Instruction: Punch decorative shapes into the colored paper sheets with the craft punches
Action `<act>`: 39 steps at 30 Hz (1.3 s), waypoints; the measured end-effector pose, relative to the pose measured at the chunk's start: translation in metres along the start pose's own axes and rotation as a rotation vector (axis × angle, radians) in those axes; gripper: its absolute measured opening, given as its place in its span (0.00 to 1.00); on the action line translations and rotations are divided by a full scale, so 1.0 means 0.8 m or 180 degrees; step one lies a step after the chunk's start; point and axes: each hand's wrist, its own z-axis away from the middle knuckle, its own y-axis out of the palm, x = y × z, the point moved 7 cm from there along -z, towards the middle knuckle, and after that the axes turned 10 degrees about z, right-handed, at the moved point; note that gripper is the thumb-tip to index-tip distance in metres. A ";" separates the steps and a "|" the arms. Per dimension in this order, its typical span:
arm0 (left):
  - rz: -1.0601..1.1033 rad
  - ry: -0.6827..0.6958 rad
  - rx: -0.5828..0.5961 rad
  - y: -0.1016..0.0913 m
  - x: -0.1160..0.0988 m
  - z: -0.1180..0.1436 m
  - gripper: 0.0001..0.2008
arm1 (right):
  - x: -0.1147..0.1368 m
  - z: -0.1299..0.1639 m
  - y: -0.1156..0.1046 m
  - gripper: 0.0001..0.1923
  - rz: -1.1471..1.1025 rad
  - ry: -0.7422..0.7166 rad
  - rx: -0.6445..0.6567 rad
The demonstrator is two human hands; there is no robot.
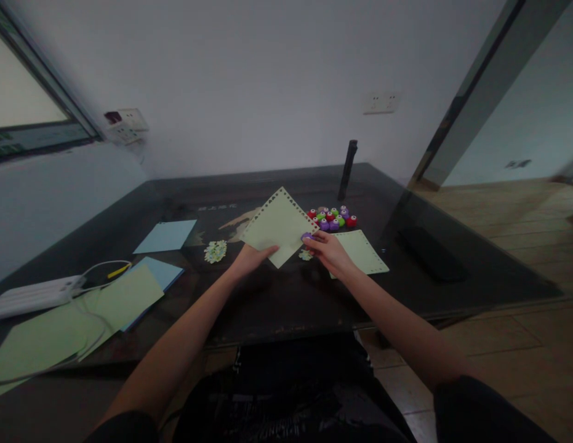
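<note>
My left hand (250,258) holds a pale green paper sheet (277,224) by its lower corner, tilted like a diamond above the dark table (277,295). The sheet's upper edges carry a row of punched holes. My right hand (327,251) grips a small purple paper punch (307,236) pressed against the sheet's right edge. A second green sheet (367,253) with punched edges lies flat under and beyond my right hand. A cluster of red, green and purple punches (333,218) sits just behind it.
A pile of punched paper bits (215,251) lies left of my left hand. Blue sheets (166,236) and more green sheets (83,317) lie at the left, with a white power strip and cable (34,295). A dark upright object (348,168) stands at the back.
</note>
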 end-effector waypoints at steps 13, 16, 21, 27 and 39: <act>-0.0103 0.0055 0.0037 0.001 0.001 -0.001 0.28 | 0.000 0.000 0.000 0.17 0.0054 -0.0029 0.0020; -0.0156 0.0026 0.0145 0.004 0.001 -0.001 0.30 | 0.000 -0.002 0.000 0.17 0.0074 -0.0076 0.0019; -0.0204 0.0019 0.0136 0.004 0.000 0.001 0.31 | -0.001 -0.003 -0.001 0.16 0.0058 -0.0066 0.0000; -0.0253 0.0059 0.0131 0.004 -0.003 0.003 0.31 | 0.001 -0.002 0.000 0.16 0.0123 -0.0089 0.0050; -0.0187 0.0087 0.0198 0.006 -0.004 0.002 0.30 | 0.000 -0.003 -0.002 0.17 0.0172 -0.0132 0.0052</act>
